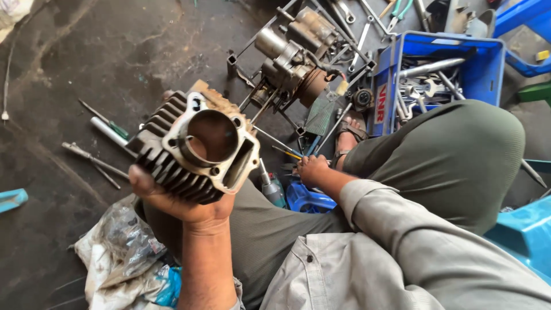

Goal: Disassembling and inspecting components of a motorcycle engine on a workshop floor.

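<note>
My left hand (172, 201) grips a finned metal engine cylinder block (198, 149) from below and holds it up, its round bore facing me. My right hand (313, 170) reaches down between my knees toward small tools on the floor; its fingers curl around something thin, and I cannot tell what it is. A partly stripped engine (293, 57) sits on a metal frame stand beyond the cylinder.
A blue plastic crate (479, 69) full of wrenches and rods stands at the right. Screwdrivers (103, 120) and loose rods lie on the dark oily floor at left. Dirty rags and plastic bags (123, 252) sit by my left knee. A blue stool edge (525, 229) is at right.
</note>
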